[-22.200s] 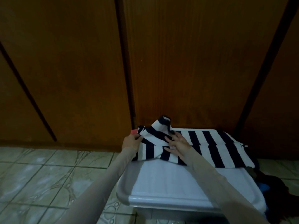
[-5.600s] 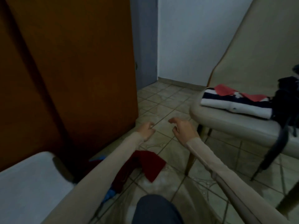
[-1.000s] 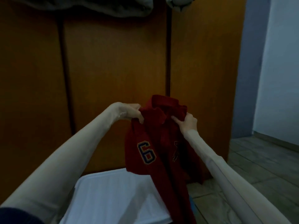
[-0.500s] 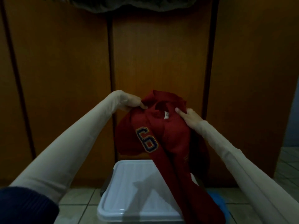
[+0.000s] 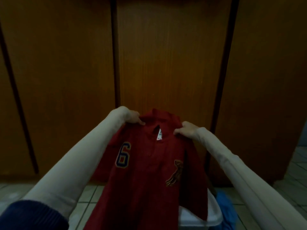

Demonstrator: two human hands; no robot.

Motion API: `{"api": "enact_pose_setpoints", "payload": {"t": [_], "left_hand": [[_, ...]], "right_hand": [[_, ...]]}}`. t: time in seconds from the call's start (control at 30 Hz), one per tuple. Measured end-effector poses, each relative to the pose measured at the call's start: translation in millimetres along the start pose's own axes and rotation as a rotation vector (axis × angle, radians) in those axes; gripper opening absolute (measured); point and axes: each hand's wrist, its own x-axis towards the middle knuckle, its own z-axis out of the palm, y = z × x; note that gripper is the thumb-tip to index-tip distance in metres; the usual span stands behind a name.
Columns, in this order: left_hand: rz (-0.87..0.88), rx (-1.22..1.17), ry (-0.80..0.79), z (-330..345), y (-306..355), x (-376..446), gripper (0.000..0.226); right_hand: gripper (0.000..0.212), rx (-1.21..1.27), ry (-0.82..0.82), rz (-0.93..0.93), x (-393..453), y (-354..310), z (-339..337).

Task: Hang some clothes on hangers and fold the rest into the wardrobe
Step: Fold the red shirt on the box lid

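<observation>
A dark red polo shirt with a navy "6" patch and a gold horse emblem hangs spread out in front of me, front side facing me. My left hand pinches its left shoulder by the collar. My right hand pinches the right shoulder. The shirt's lower part drapes over a white plastic box lid, hiding most of it. Closed brown wardrobe doors fill the background.
A blue garment lies on the tiled floor right of the white box. Dark vertical gaps separate the wardrobe door panels. Tiled floor also shows at the lower left.
My hands have spread apart along the shoulders, so the crumpled shirt now hangs flat and open. The view has tilted down and the shirt sits lower over the box.
</observation>
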Motion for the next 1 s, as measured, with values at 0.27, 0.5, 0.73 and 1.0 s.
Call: {"api": "enact_pose_setpoints", "payload": {"t": [0.27, 0.5, 0.73, 1.0], "left_hand": [[-0.131, 0.097, -0.189, 50, -24, 14, 0.064], [-0.096, 0.148, -0.039, 79, -41, 50, 0.055], [-0.147, -0.009, 0.124, 176, -73, 52, 0.036], [0.026, -0.004, -0.172, 236, -98, 43, 0.033]], "right_hand": [[0.068, -0.159, -0.233, 0.016, 38, 43, 50], [0.058, -0.407, 0.008, 0.182, 72, 77, 58], [0.062, -0.092, 0.112, 0.195, 84, 109, 126], [0.043, -0.319, -0.239, 0.094, 78, 139, 186]]}}
